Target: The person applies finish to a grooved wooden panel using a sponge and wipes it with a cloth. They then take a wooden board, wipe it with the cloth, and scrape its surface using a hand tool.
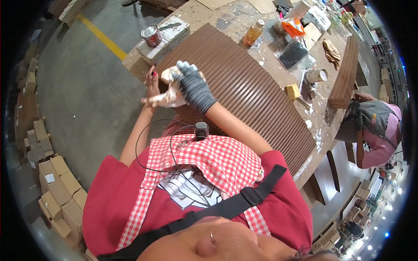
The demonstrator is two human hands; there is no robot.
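1. Head view, far left: brown cardboard boxes (61, 187) are piled along the rim, and a yellow line (102, 38) crosses the grey floor.
2. Left of centre, a small paint-smeared can (151, 35) stands on a white-spattered block (176, 37) at the table's edge.
3. Below it is the wearer's bare left hand (152, 91), fingers spread, beside a cloth and near the left edge of a panel; I cannot tell whether it grips either.
4. Next comes the crumpled whitish cloth (174, 95), between the two hands, at the panel's left end.
5. The right hand (193, 85), in a dark grey glove with paler fingertips, grasps the cloth from above.
6. Across the centre, the ribbed brown panel (248, 87) lies slantwise on the paint-spotted table (233, 17).
7. Right of the panel are a clear bottle with amber contents (254, 32), a yellow block (292, 91) and a pale tub (315, 76).
8. Far right, brown strips (345, 71) lie near a co-worker (381, 135) in pink.
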